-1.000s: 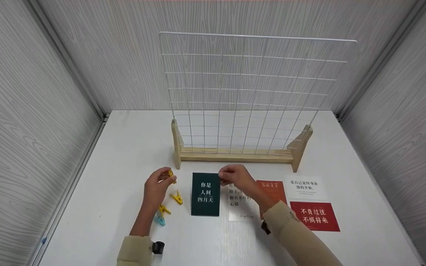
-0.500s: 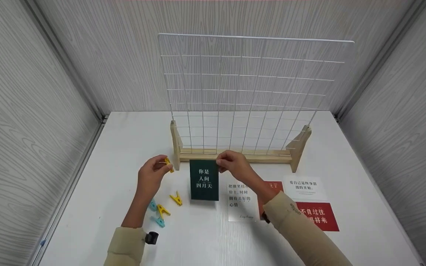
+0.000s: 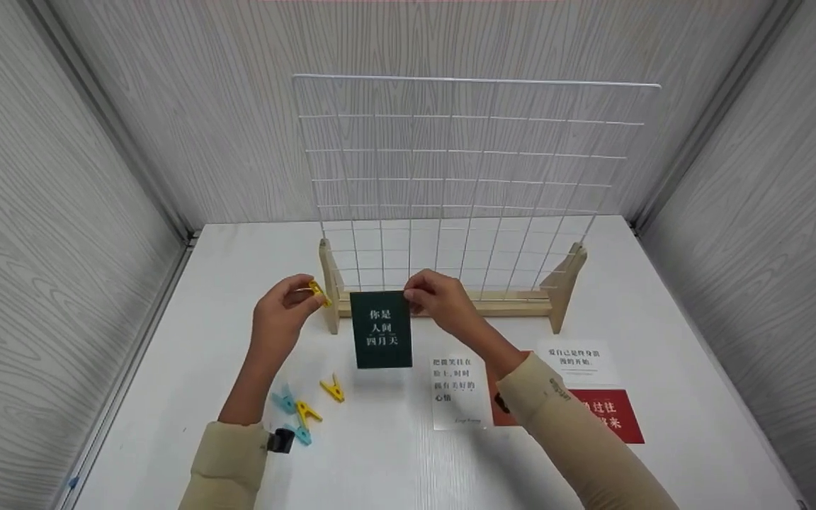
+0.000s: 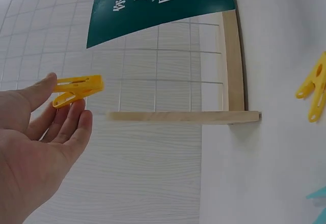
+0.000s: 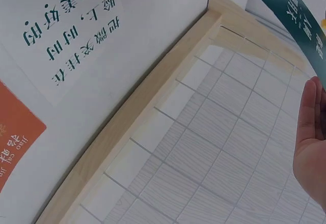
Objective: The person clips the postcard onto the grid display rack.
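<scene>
My left hand (image 3: 282, 312) pinches a yellow clothespin (image 4: 79, 86) between thumb and fingers, beside the left wooden foot of the stand. With thumb and fingertips my right hand (image 3: 440, 301) grips the upper right corner of a dark green card (image 3: 382, 352) printed with white characters. That card hangs upright above the table, in front of the lower left of a white wire grid (image 3: 443, 180). In the right wrist view only part of the right hand (image 5: 311, 132) shows, at the right edge, below the green card (image 5: 293, 18).
The grid stands in a wooden base (image 3: 514, 309). Left of centre lie a yellow clothespin (image 3: 333, 388), another yellow one and blue ones (image 3: 285, 401). White cards (image 3: 461, 411) and red cards (image 3: 631, 418) lie at the right, one orange-red card partly under the right forearm.
Both hands have moved up and away toward the grid. The green card has risen off the table with the right hand, and the left hand has carried its clothespin along, slightly leftward.
</scene>
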Tool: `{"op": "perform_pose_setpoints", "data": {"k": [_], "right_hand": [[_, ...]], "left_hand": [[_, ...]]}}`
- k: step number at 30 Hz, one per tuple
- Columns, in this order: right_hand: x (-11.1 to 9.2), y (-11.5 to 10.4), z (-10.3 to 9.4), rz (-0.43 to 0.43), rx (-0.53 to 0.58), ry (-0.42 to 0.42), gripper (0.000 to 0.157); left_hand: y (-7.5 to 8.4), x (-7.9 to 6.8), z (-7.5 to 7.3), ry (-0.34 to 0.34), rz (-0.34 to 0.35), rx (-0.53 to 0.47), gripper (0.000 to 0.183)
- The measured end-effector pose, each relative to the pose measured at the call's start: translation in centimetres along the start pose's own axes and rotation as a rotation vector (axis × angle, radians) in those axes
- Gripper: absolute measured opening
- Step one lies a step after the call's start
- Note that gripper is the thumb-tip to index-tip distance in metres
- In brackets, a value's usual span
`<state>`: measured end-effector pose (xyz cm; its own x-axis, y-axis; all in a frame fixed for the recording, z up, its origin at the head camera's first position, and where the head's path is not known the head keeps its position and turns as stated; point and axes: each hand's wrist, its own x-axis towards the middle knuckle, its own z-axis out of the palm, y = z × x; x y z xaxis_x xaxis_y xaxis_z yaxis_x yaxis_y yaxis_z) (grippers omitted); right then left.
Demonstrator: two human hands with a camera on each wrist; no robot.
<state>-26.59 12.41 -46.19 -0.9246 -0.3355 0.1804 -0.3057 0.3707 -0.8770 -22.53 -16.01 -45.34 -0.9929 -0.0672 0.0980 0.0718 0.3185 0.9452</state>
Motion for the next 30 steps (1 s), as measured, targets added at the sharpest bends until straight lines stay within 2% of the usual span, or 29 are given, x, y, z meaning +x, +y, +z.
{"op": "perform_pose_setpoints", "data": {"k": [7, 14, 21, 26, 30], "right_hand": [[0.6, -0.7, -0.3, -0.026, 0.006, 0.03, 0.006], [1.3, -1.7, -1.2, -0.067, 0.032, 0.055, 0.008], [1.6, -2.6, -1.6, -0.121, -0.037, 0.102, 0.019], [1.9, -3.2, -1.9, -0.151, -0.05, 0.117, 0.016], [2.2, -3.7, -2.1, -0.134, -0.018, 0.117, 0.013]], "left_hand": [[1.5, 0.3, -0.2, 0.0, 0.023, -0.01, 0.043], [3.4, 1.0, -0.5, -0.005, 0.081, -0.037, 0.048], [5.1, 1.7, -0.7, -0.003, 0.123, -0.049, 0.046], [6.0, 1.8, -0.8, 0.002, 0.154, -0.041, 0.045], [6.6, 2.0, -1.0, 0.004, 0.165, -0.035, 0.045]]}}
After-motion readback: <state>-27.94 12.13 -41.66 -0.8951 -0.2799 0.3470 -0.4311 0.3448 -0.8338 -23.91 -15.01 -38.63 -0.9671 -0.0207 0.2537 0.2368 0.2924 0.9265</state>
